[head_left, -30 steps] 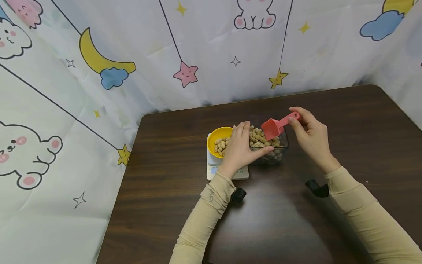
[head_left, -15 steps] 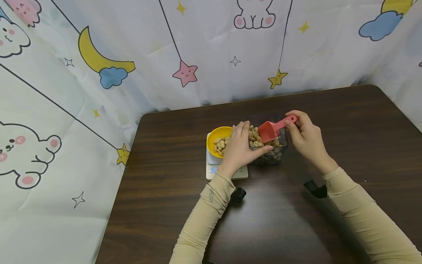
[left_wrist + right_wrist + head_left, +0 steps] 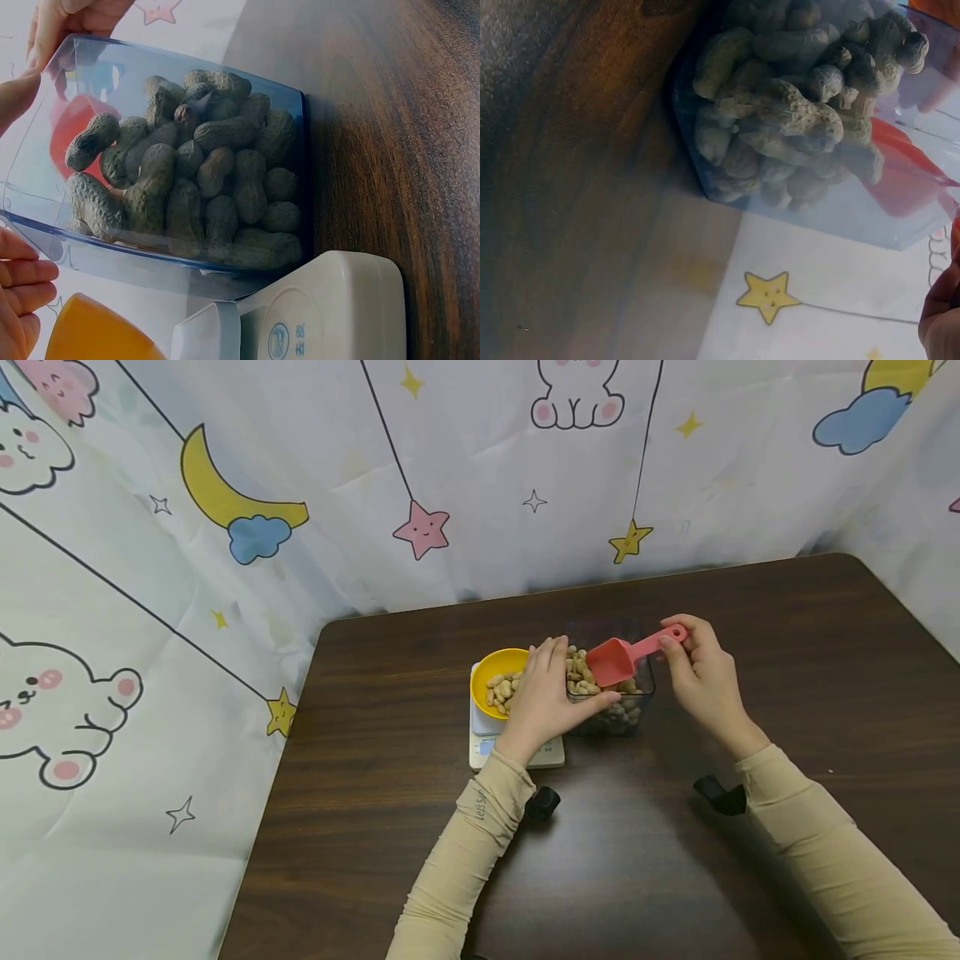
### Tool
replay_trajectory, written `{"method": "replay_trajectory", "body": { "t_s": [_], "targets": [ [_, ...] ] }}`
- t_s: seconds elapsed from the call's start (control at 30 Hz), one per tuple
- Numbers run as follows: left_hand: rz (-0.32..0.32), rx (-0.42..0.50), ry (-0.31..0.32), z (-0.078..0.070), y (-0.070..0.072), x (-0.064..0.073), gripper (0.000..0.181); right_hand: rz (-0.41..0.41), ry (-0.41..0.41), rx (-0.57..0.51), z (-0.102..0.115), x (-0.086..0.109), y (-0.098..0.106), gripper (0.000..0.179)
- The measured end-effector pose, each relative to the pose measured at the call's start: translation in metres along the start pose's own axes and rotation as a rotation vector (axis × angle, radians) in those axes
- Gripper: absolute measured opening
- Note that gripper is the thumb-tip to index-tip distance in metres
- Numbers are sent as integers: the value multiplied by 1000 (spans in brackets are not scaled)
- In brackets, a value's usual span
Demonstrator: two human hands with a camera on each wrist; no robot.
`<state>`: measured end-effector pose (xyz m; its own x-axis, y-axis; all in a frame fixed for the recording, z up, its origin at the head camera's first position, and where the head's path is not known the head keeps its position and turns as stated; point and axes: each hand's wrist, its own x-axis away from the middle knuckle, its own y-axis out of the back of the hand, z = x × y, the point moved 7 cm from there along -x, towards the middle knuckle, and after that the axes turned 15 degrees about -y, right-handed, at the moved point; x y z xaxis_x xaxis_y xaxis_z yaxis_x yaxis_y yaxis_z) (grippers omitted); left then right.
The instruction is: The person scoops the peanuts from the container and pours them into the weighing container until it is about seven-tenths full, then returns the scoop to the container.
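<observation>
Right fingers [image 3: 677, 657] pinch the scoop [image 3: 611, 663]; left fingers [image 3: 553, 662] lie rather straight at the box [image 3: 37, 171]. Better to push gently under peanuts [image 3: 581, 673].

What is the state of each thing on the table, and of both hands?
Peanuts: in their shells.
Clear container: upright, uncovered, partly filled.
Pink scoop: tilted, head inside the container.
Scale: flat, display too small to read.
Yellow bowl: on the scale, holding peanuts.
Left hand: fingers extended beside the container.
Right hand: gripping the scoop's handle.
</observation>
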<state>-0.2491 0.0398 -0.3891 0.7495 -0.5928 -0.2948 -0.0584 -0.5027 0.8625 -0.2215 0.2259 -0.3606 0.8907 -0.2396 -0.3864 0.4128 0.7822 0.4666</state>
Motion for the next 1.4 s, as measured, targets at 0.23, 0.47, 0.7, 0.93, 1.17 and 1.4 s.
{"method": "replay_trajectory", "body": {
  "t_s": [0.23, 0.47, 0.7, 0.93, 1.17, 1.4],
  "targets": [
    [9, 10, 9, -1, 0, 0, 99, 28, -80, -27, 6, 2, -2, 25],
    [19, -1, 16, -1, -1, 1, 99, 79, -207, -28, -14, -6, -7, 30],
    [28, 6, 22, -1, -2, 0, 100, 102, -281, -41, -18, -8, -5, 31],
    [17, -1, 19, 1, -2, 1, 100, 154, -373, -35, -20, -8, -7, 37],
    [17, 11, 20, 1, -2, 0, 100, 166, -447, -90, -20, -4, -7, 38],
    [20, 18, 30, 1, -2, 0, 99, 212, -335, -28, -8, -2, -12, 38]
  ]
}}
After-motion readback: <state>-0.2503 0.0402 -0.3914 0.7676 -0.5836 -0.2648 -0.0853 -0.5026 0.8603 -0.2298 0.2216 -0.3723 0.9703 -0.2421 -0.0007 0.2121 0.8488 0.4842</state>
